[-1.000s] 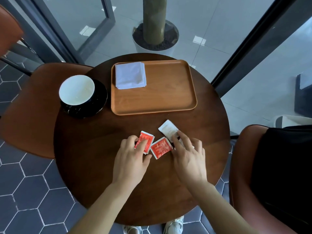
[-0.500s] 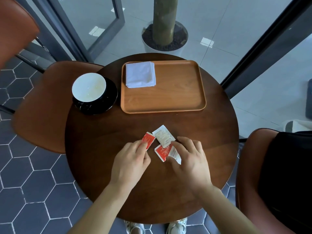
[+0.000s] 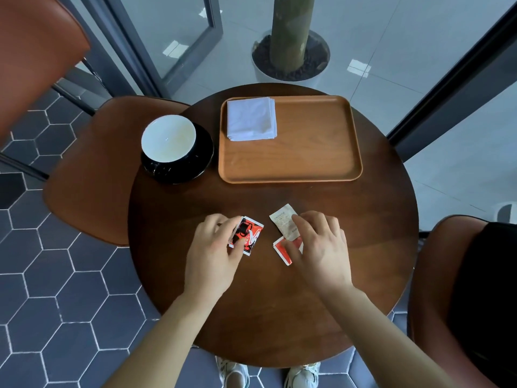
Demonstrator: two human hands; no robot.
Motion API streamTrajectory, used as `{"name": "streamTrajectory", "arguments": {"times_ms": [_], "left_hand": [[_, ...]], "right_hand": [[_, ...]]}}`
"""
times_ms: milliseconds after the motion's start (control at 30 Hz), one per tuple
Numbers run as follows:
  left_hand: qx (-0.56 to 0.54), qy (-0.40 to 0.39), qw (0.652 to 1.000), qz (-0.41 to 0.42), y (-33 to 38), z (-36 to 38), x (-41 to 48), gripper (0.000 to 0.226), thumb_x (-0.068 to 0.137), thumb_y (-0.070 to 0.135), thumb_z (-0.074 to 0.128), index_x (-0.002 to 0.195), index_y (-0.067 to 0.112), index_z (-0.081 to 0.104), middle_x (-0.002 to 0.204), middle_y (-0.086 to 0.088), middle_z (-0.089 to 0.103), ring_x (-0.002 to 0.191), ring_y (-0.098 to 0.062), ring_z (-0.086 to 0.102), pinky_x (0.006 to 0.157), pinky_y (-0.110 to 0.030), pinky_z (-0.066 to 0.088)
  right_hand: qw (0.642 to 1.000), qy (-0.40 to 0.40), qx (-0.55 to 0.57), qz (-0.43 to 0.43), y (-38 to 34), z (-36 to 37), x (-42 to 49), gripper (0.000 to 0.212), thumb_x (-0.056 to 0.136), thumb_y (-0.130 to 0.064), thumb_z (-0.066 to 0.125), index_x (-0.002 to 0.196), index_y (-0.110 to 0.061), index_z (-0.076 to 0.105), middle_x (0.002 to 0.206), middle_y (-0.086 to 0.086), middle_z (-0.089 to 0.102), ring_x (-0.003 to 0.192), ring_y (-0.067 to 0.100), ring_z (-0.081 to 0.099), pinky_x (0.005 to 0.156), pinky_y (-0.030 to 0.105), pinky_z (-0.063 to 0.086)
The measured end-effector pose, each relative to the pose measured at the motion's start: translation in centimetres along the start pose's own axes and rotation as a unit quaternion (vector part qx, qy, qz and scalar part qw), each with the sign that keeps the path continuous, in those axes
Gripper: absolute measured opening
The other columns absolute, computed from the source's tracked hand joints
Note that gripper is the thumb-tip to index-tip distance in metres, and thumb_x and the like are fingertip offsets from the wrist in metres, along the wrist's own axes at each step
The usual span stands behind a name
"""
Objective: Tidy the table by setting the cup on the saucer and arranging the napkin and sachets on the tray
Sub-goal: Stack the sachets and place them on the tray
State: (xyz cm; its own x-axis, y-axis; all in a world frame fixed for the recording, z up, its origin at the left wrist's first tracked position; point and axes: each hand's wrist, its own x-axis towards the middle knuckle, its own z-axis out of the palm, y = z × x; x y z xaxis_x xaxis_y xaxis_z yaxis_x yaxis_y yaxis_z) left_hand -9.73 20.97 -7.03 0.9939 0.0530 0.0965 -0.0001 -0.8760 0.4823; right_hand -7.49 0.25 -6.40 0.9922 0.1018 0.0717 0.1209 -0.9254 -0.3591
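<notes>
Sachets, three of them, lie on the near middle of the round dark table [image 3: 195, 303], well short of the wooden tray [image 3: 307, 155] at its far side. The left hand [image 3: 212, 256] pinches a red-and-black sachet [image 3: 249, 235] between thumb and curled fingers, its printed face tipped up off the wood. Just to the right, the right hand [image 3: 319, 247] covers part of the other two. Its fingers are slightly spread, the forefinger tip is on the white sachet [image 3: 284, 221] and the thumb lies across the red sachet [image 3: 281, 250]. The white one overlaps the red one's far corner. The palm hides their right sides, so I cannot tell whether this hand grips them or only presses them down.

A folded white napkin [image 3: 251, 119] lies in the tray's far left corner. The white-lined cup [image 3: 168, 138] sits on the black saucer [image 3: 202, 155] just beside the tray's left edge, off to the side and not between the sachets and the tray.

A brown chair seat [image 3: 89, 175] meets the table's left edge, and another chair back [image 3: 36, 51] fills the upper left corner. A third chair [image 3: 425, 261] on the right carries something black [image 3: 486, 289]. Beyond the table stands a pale planter [image 3: 263, 74] with a trunk [image 3: 288, 32]. Pale shoes [image 3: 232, 373] show under the near rim on hexagonal floor tiles [image 3: 56, 303].
</notes>
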Motion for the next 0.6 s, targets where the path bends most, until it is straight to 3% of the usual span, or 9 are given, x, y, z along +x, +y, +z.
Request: {"name": "streamTrajectory", "arguments": {"times_ms": [133,267,433,600], "left_hand": [[0.065,-0.060,0.994,0.064,0.0,0.5,0.6,0.047,0.081,0.033,0.080,0.123,0.015,0.066,0.111,-0.007,0.058,0.095,-0.023,0.056,0.066,-0.034,0.055],[0.104,-0.044,0.992,0.063,0.4,1.0,-0.1,0.048,0.082,0.035,0.078,0.120,0.009,0.067,0.103,-0.011,0.060,0.091,-0.023,0.059,0.063,-0.033,0.057],[0.080,-0.036,0.996,0.032,0.4,1.3,-1.1,0.045,0.083,0.033,0.077,0.119,0.008,0.068,0.096,-0.008,0.058,0.086,-0.022,0.057,0.060,-0.034,0.056],[0.027,-0.026,0.999,0.007,-0.2,1.5,-1.5,0.046,0.082,0.029,0.078,0.123,0.010,0.068,0.101,-0.009,0.060,0.088,-0.020,0.059,0.061,-0.030,0.055]], "right_hand": [[0.999,0.023,0.014,-0.037,0.8,-0.1,-0.7,0.026,0.080,-0.031,0.078,0.101,-0.015,0.075,0.103,0.004,0.065,0.091,0.032,0.056,0.071,0.042,0.049],[0.992,-0.016,-0.025,-0.124,1.7,-0.1,-3.0,0.039,0.076,-0.048,0.080,0.101,-0.019,0.073,0.103,0.000,0.064,0.092,0.028,0.054,0.071,0.038,0.044],[0.990,0.015,-0.044,-0.134,2.6,0.4,-3.6,0.020,0.088,-0.034,0.070,0.096,-0.017,0.071,0.097,0.001,0.064,0.087,0.030,0.056,0.068,0.038,0.038],[0.978,0.034,-0.013,-0.205,3.3,0.0,-3.6,0.012,0.095,-0.023,0.067,0.097,-0.014,0.074,0.092,0.002,0.066,0.080,0.029,0.056,0.067,0.037,0.035]]}}
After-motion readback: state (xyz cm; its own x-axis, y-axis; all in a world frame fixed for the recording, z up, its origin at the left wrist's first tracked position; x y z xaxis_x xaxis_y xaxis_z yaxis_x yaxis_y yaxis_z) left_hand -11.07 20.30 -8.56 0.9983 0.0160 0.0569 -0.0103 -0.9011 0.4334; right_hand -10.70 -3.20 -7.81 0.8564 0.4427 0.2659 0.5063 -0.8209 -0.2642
